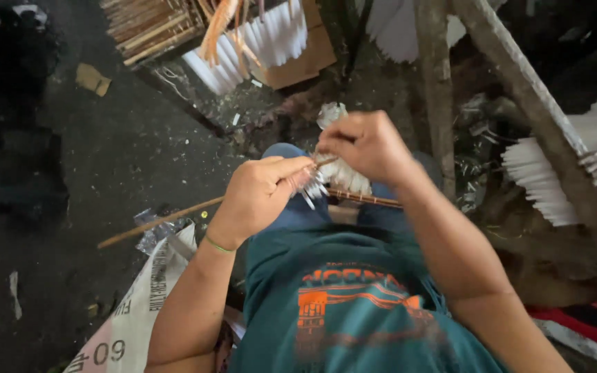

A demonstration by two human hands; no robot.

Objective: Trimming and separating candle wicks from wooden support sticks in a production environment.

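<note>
Left hand: my left hand (260,193) is curled shut, thumb and fingers pinching the stick (174,217) where the white fringe begins.
Right hand: my right hand (366,144) is closed in a loose fist, fingertips pinching the fringe (343,176) just above the stick.
Stick: thin and brown, it lies across my lap, one end reaching out left over the dark floor (105,152), the other end passing under my right forearm.
Fringe: white paper strips, bunched between both hands, touching the stick.
Lap: I sit in a teal shirt (354,311) and blue trousers.
Left side: a printed white sack (139,311) lies by my left elbow.
Around: stacks of white fringed paper (540,183) at right and more near a bundle of sticks (150,27) at the top.
</note>
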